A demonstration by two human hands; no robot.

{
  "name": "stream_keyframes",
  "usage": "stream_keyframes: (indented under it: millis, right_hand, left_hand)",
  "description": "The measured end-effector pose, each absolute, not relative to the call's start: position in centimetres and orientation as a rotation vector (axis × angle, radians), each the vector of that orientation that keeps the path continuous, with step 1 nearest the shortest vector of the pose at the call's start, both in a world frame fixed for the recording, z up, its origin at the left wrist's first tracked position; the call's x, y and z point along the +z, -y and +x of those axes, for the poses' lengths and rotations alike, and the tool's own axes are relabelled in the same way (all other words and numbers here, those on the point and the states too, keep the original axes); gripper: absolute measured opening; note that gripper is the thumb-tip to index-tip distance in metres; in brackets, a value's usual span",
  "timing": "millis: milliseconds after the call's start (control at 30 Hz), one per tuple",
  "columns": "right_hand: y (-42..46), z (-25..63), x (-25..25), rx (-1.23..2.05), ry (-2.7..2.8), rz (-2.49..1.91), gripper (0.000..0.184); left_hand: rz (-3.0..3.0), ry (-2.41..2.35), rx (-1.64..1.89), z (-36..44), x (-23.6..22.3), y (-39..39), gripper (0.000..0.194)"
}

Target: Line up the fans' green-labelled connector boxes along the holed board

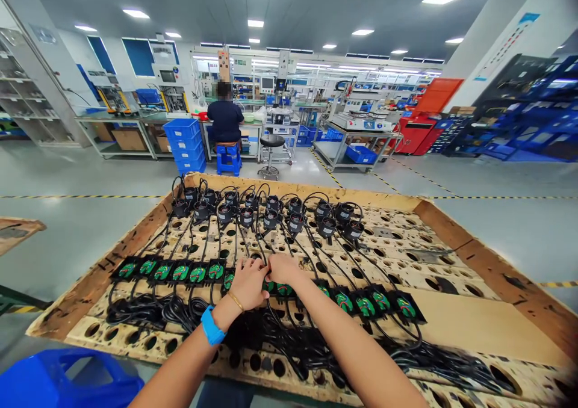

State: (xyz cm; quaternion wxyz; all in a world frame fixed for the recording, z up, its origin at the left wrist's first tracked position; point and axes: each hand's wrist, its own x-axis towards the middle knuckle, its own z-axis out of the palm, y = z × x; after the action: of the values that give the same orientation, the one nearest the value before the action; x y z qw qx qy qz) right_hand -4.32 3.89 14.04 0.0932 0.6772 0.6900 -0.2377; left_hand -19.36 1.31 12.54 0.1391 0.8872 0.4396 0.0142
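Observation:
A wide cardboard tray (pixel 456 327) full of round holes lies in front of me. A row of black flat units with green labels (pixel 180 271) runs across it, each wired by a black cable to a black round part (pixel 246 215) at the far edge. My left hand (pixel 249 283) and my right hand (pixel 280 269) meet at the middle of the row, fingers curled down on a black unit with a green label (pixel 283 288). My left wrist wears a blue band and a gold bracelet. Whether either hand grips the unit is hidden by the fingers.
Bundled black cables (pixel 149 309) lie along the near side. A blue plastic object (pixel 63 379) sits at the lower left. Beyond the tray a person (pixel 224 119) sits on a blue stool (pixel 228 157) at a bench, next to stacked blue crates (pixel 185 145) and a black stool (pixel 271 155).

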Motion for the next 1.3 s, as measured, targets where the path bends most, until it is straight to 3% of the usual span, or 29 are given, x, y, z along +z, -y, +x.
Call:
stream_keyframes:
  millis: [300, 467, 700, 967, 1167, 1233, 1300]
  right_hand:
    - [-2.6, -4.4, 13.6, -0.703, -2.043, 2.06, 0.068]
    - [-2.3, -4.9, 13.8, -0.69, -2.15, 2.13, 0.049]
    - [-3.7, -7.5, 12.2, -0.661, -2.161, 2.242, 0.033]
    - [-4.9, -8.0, 12.1, -0.749, -2.064, 2.144, 0.034]
    - [-4.2, -8.2, 12.3, -0.678, -2.039, 2.117, 0.055]
    - [-3.8, -8.3, 12.4, -0.672, -2.054, 2.103, 0.055]
    - [-3.5, -8.4, 12.7, -0.677, -2.089, 2.083, 0.054]
  left_hand:
    - [2.501, -1.236, 0.144, -20.2, 10.9, -1.5, 0.066]
    - [2.359, -1.34, 0.271, -23.2, 9.8, -1.7, 0.089]
    - [2.202, -1.378, 0.256, -25.2, 9.6, -2.9, 0.063]
    - [2.525, -1.385, 0.119, -23.8, 11.1, -2.5, 0.055]
    - [2.489, -1.371, 0.173, -23.9, 10.4, -2.7, 0.057]
    - [2.453, -1.336, 0.213, -24.7, 10.1, -2.8, 0.063]
    - [2.413, -1.324, 0.253, -26.0, 10.0, -3.0, 0.082]
